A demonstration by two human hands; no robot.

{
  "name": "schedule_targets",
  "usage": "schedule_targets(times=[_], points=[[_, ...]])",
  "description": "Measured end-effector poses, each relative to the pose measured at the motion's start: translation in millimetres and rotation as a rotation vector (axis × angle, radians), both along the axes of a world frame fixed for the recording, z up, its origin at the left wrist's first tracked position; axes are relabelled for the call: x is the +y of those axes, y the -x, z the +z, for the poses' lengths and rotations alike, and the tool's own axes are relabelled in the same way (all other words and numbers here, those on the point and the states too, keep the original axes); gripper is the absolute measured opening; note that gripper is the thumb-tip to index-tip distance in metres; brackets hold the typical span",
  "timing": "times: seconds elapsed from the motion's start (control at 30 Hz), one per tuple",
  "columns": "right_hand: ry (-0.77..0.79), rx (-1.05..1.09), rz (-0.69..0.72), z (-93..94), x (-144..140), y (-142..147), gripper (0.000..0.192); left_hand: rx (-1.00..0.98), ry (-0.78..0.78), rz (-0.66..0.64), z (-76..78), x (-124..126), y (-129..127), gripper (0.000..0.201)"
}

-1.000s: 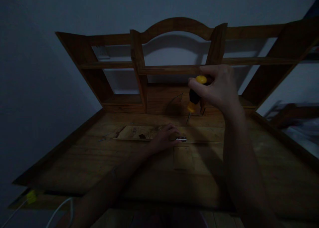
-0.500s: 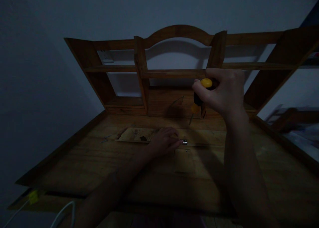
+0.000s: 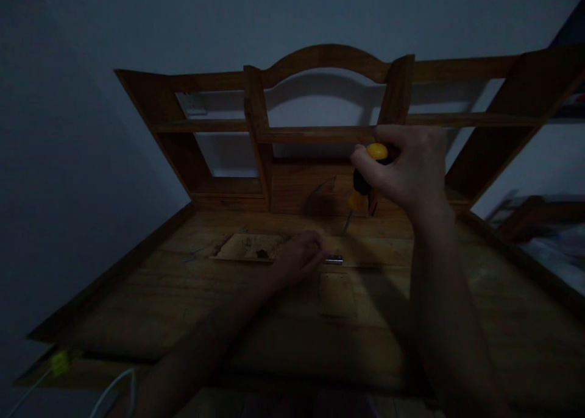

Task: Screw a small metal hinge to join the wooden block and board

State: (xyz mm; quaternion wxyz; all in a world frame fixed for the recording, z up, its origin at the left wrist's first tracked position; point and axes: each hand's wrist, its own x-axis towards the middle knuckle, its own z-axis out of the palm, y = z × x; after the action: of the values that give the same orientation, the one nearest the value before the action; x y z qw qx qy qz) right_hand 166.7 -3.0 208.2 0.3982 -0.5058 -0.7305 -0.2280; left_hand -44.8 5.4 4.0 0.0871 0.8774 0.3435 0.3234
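My right hand (image 3: 404,168) is wrapped round the yellow-and-black handle of a screwdriver (image 3: 359,186). Its thin shaft slants down to the left, with the tip low over the wooden desktop (image 3: 274,308). Lower and to the left, my left hand (image 3: 301,255) rests at the wood with its fingers bent together. Whatever those fingers pinch is hidden. A small shiny metal piece (image 3: 334,259) shows just right of the fingertips; whether they touch it I cannot tell. Below it lies a small square wooden panel (image 3: 337,294).
A wooden shelf unit (image 3: 258,116) stands along the back against the wall. Left of my left hand is a pale, worn recess (image 3: 247,247) with a dark hole. A few thin pieces (image 3: 194,255) lie further left. A yellow tag (image 3: 59,362) and white cable (image 3: 116,384) are at the front left.
My left fingers have drawn back slightly to the left and curled in, so more of the metal piece shows. My right hand with the screwdriver has hardly moved.
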Motion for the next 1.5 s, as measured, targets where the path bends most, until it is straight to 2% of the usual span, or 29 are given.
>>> schedule_targets(times=[0.57, 1.0, 1.07, 1.1, 1.2, 1.27, 1.3, 1.4, 1.5], points=[[0.022, -0.011, -0.018, -1.0, 1, -1, 0.034, 0.021, 0.044, 0.008, 0.2, 0, 0, 0.049], [-0.090, 0.040, 0.029, -4.1, 8, 1, 0.028, 0.040, 0.022, 0.009, -1.0, 2, -3, 0.051], [-0.091, 0.051, 0.038, -3.9, 8, 0, 0.028, 0.055, 0.010, 0.116, 1.5, 10, 4, 0.052], [-0.092, 0.057, 0.041, -3.5, 7, -1, 0.028, 0.059, -0.001, 0.226, 3.5, 16, 10, 0.053], [-0.095, 0.062, 0.035, -2.0, 6, -3, 0.027, 0.104, -0.065, 0.752, 10.6, 39, 44, 0.047], [-0.095, 0.059, 0.026, -1.0, 5, -5, 0.027, 0.241, -0.087, 1.028, 13.9, 51, 74, 0.037], [-0.094, 0.058, 0.022, -0.5, 5, -5, 0.027, 0.294, -0.064, 1.125, 14.8, 54, 89, 0.035], [-0.084, 0.056, 0.018, 0.8, 3, -6, 0.027, 0.394, 0.044, 1.214, 14.8, 58, 126, 0.034], [-0.068, 0.053, 0.023, 1.7, 1, -6, 0.027, 0.435, 0.162, 1.216, 13.7, 57, 144, 0.034]])
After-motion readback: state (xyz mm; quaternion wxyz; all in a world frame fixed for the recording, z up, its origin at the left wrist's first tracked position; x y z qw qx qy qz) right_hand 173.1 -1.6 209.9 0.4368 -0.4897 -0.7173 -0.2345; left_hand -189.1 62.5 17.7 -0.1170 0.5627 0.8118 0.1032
